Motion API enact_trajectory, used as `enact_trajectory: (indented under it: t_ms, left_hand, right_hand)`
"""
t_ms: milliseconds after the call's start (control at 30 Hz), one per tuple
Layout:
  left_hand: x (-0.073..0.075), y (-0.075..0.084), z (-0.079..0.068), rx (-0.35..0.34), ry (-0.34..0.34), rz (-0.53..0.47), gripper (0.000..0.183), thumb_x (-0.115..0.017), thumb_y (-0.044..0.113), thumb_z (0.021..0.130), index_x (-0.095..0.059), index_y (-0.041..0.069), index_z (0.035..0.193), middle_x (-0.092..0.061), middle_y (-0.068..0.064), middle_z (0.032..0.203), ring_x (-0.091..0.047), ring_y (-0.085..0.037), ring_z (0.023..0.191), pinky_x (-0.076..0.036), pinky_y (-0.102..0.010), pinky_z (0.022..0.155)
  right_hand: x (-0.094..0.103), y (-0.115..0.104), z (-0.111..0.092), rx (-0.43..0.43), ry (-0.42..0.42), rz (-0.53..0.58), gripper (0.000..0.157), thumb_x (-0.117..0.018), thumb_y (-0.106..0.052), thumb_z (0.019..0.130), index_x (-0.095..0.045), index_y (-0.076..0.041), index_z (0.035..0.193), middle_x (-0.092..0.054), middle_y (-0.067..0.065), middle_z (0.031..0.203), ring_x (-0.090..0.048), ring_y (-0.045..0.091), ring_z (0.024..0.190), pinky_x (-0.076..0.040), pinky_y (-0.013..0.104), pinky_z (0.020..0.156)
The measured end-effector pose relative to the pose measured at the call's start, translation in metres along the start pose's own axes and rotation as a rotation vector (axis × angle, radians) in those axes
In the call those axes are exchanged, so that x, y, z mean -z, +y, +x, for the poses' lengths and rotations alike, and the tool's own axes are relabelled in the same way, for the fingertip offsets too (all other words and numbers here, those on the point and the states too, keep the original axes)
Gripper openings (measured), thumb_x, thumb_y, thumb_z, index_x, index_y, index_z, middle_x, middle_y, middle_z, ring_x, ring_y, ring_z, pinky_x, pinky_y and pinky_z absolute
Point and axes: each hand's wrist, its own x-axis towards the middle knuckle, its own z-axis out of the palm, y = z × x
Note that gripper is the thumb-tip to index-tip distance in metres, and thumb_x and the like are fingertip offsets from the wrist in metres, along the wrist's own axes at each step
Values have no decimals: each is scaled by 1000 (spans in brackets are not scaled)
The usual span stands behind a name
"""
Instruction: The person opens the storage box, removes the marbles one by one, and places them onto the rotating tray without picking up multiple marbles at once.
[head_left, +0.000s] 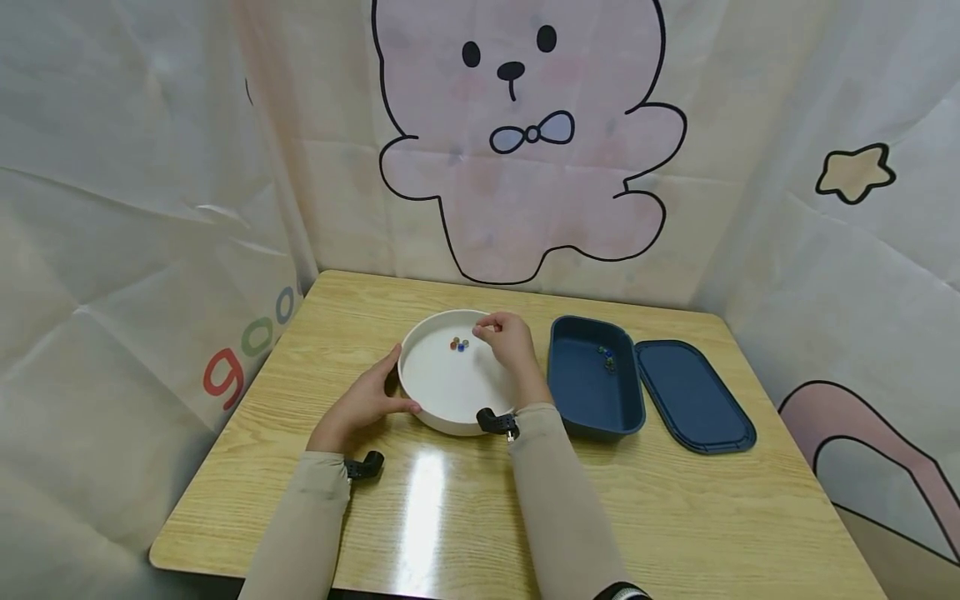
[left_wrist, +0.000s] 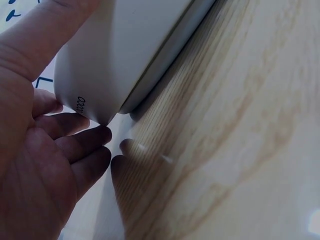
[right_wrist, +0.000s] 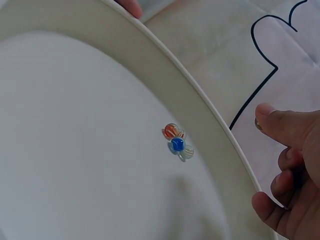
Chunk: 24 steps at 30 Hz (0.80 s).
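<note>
Left hand grips white tray between eight and nine o'clock; loose marbles lie inside toward twelve. Right hand pinches another marble over one. Blue box, at three, contains further marbles.

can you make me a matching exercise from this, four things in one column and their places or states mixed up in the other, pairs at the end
Things
1. lid
2. left hand
3. box
4. right hand

Places or states
A. pinches a marble
B. off, lying to the right of the box
C. stands between the dish and the lid, some marbles inside
D. holds the side of the white dish

Right pairs
1-B: the lid
2-D: the left hand
3-C: the box
4-A: the right hand
</note>
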Motion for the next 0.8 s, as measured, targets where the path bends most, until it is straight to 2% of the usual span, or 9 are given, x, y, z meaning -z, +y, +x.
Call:
enact_trajectory:
  t_ms: [167,333,567,800]
  left_hand:
    - [1,-1,0,18,7,33,132,-90,49,73,-2,19,166,-7,-7,172,-11,-28,158,-17,-52,126]
    - [1,-2,0,23,17,56,131,-90,49,73,-3,19,166,-8,-8,172,-11,-30,158,-17,-53,126]
    - [2,-3,0,14,20,51,132,-90,50,72,-4,16,166,-9,-8,172,-11,-29,158,-18,-53,126]
    - [2,-1,0,4,10,2,132,-92,43,73,-4,13,166,-8,-8,172,-11,-28,158,-19,-51,126]
  right_hand:
    - [-6,-1,2,-6,6,-22,18,-76,-26,95,-78,-12,105,-66,7,117,-54,24,106,-48,44,96]
    - [-10,-2,3,-15,3,-54,17,-77,-27,94,-79,-14,105,-66,7,115,-54,23,104,-48,42,93]
    - [-15,-1,2,-45,-47,-79,15,-76,-31,95,-79,-18,103,-67,4,103,-55,22,89,-47,35,74]
    - [-16,-2,0,-22,-59,-97,16,-76,-31,95,-78,-18,103,-66,4,103,-55,21,89,-46,34,74]
